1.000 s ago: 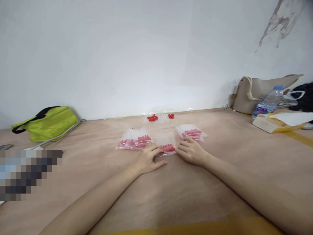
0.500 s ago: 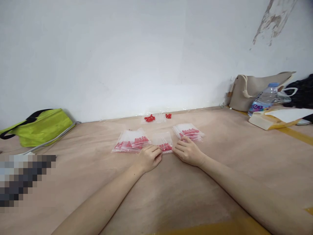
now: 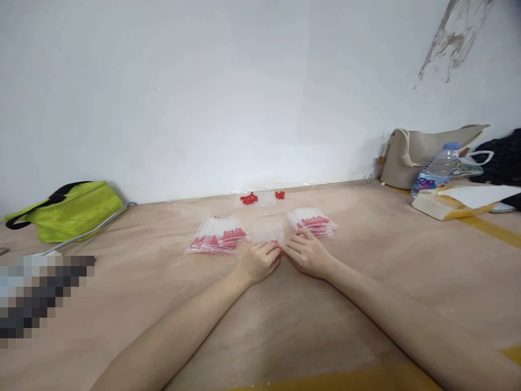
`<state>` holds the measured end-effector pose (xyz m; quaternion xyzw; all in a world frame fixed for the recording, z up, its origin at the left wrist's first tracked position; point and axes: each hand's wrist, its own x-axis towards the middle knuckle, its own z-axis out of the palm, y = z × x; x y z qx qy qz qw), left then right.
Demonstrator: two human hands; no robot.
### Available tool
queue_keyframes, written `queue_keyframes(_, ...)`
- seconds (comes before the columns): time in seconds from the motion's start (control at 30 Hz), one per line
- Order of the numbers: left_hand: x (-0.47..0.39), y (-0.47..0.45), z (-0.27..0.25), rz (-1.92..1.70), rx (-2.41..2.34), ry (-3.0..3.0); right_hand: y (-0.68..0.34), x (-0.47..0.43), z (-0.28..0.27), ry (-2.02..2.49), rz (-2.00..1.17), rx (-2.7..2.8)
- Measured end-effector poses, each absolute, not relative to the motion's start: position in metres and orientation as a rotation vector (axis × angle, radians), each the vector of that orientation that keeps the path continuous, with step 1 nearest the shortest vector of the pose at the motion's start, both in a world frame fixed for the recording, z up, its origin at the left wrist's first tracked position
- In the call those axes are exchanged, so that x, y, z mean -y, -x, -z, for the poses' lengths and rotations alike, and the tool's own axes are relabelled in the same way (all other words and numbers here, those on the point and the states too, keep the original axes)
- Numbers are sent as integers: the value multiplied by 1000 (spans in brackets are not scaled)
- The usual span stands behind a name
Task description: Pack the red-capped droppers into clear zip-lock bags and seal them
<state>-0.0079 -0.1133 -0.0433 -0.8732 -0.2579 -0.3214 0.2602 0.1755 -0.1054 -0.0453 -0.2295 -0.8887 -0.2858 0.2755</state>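
A small clear zip bag (image 3: 267, 230) with red rod-like pieces lies flat in front of me. The curled fingers of my left hand (image 3: 260, 262) rest over its lower edge and cover most of the red pieces. My right hand (image 3: 311, 254) has its fingertips closed at the bag's lower right corner, almost touching the left fingertips. To the left is a spread pile of filled zip bags (image 3: 215, 227). Just beyond my right hand lies a neater stack of filled bags (image 3: 310, 215).
Loose red pieces (image 3: 249, 199) lie on clear plastic (image 3: 267, 200) by the wall, with a smaller red cluster (image 3: 280, 195) beside them. A lime-green bag (image 3: 77, 212) sits left. On the right are a beige bag (image 3: 401, 163), a water bottle (image 3: 435, 171) and an open packet (image 3: 433, 203).
My left hand has slid right along the bag's lower edge, hiding more of the red pieces. My right hand has shifted slightly left, so the fingertips are now almost together.
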Motion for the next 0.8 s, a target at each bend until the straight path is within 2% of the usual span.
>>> queue_keyframes(0.3, 118, 7, 36, 674, 617, 2250, -173, 109, 44, 622, 782, 2358)
queue_keyframes(0.8, 118, 46, 31, 588, 551, 2184, -177, 110, 43, 683, 733, 2289)
